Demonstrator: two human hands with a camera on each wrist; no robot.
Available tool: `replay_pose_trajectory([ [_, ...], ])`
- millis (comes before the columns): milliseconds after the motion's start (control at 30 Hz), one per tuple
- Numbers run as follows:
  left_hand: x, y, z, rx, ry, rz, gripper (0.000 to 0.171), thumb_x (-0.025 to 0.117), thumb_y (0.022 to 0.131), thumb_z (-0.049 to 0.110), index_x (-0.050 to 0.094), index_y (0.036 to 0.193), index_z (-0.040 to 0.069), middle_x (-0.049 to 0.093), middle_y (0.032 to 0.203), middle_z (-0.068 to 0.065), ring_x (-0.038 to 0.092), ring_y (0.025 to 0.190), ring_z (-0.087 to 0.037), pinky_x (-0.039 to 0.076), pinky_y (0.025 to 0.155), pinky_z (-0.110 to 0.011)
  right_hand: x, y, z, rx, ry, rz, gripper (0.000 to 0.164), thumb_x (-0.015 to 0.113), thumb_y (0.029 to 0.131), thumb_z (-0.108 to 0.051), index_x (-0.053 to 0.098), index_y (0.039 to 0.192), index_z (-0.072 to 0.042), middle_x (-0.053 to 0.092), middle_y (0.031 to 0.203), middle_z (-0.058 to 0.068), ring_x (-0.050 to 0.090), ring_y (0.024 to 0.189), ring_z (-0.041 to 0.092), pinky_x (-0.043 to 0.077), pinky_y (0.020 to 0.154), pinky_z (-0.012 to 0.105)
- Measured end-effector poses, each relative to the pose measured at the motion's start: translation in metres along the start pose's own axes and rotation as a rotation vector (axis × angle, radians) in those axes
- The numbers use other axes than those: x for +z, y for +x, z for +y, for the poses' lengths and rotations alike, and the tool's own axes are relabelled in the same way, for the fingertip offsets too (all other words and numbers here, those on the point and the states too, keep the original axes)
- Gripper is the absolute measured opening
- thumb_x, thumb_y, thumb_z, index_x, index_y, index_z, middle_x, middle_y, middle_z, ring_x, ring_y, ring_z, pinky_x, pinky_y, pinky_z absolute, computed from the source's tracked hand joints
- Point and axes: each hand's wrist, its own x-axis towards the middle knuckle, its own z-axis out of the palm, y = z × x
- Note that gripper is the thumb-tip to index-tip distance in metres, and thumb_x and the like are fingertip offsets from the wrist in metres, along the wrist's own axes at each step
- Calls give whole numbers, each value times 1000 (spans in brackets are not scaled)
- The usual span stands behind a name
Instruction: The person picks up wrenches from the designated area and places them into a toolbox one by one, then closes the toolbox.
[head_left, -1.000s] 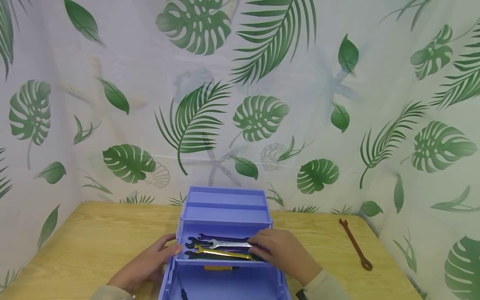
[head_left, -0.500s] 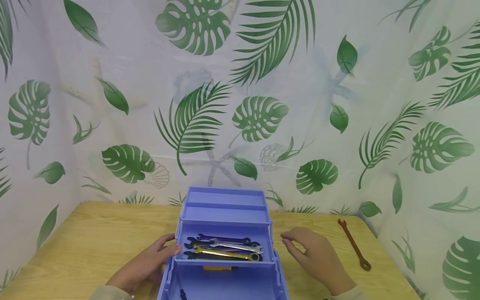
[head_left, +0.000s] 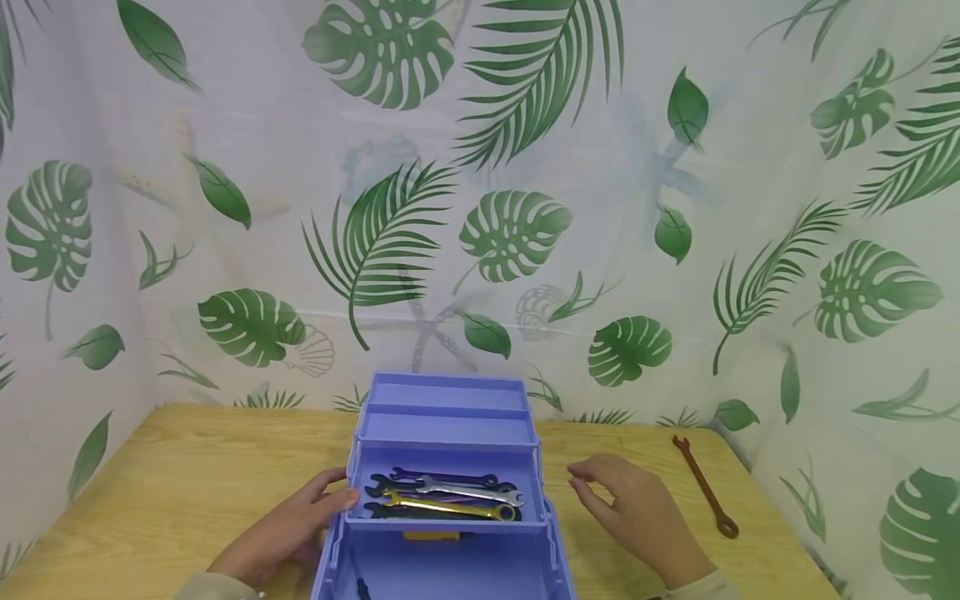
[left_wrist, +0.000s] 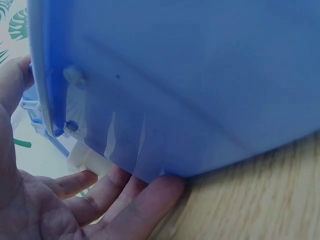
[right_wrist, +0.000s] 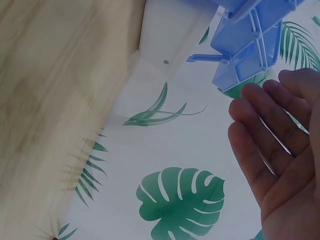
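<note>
My left hand (head_left: 288, 529) rests against the left side of a blue toolbox (head_left: 450, 569). Its thumb touches the tray's left edge, and in the left wrist view the relaxed fingers (left_wrist: 145, 205) lie along the box's lower side wall. Several combination wrenches lie in the raised tray, among them a silver wrench (head_left: 468, 489), a gold wrench (head_left: 450, 505), a purple wrench (head_left: 468, 477) and black ones partly covered. My right hand (head_left: 637, 517) hovers right of the box with nothing in it; its fingers (right_wrist: 255, 160) are relaxed in the right wrist view.
A reddish-brown wrench (head_left: 707, 490) lies on the wooden table (head_left: 240, 450) at the right. In the toolbox's lower part are a yellow item (head_left: 431, 536), mostly hidden under the tray, and a thin dark tool (head_left: 362, 583). A leaf-patterned curtain (head_left: 420, 250) stands behind.
My right hand has let go of the silver wrench, which now lies in the tray, and has drawn back to the right. The left hand has stayed at the box's side.
</note>
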Motion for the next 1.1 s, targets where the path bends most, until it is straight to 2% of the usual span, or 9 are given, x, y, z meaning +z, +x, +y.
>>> replay_pose_trajectory([
  [800, -1, 0, 2, 0, -9, -14, 84, 55, 103, 53, 21, 160, 2, 61, 136, -28, 69, 109, -41, 61, 81, -59, 3, 0, -2, 98, -22, -56, 12, 82, 87, -16, 78, 98, -16, 76, 94, -7, 71, 77, 7, 58, 64, 26],
  [1100, -2, -1, -1, 38, -31, -55, 82, 54, 105, 49, 19, 160, 0, 63, 133, -27, 70, 108, -40, 62, 81, -57, 8, -4, -2, 154, 12, -128, 13, 81, 89, -16, 76, 101, -17, 75, 96, -7, 71, 80, 8, 59, 68, 26],
])
